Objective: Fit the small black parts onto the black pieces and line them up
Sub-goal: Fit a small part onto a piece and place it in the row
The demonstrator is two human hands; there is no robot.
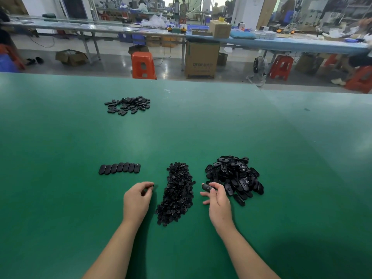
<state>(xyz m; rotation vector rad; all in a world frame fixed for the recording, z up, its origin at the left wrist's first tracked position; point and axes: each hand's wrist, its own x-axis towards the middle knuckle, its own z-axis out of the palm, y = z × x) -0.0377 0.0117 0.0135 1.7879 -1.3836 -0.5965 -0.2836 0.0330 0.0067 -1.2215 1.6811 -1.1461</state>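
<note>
A: Just left of the long heap of small black parts (177, 193), what is the left hand (136, 200) doing?

B: Its fingers are curled, pinching one small black part (152, 186) at the fingertips.

A: And right of that heap?

B: The right hand (218, 200) holds one oval black piece (207, 187) between thumb and forefinger, the other fingers loosely spread. The pile of black pieces (234, 178) lies just beyond it, right of the heap.

A: Anything lined up?

B: A row of pieces (119, 168) lies side by side, left of the heap. A scattered cluster (127, 105) sits well beyond it on the green table (60, 137).
</note>
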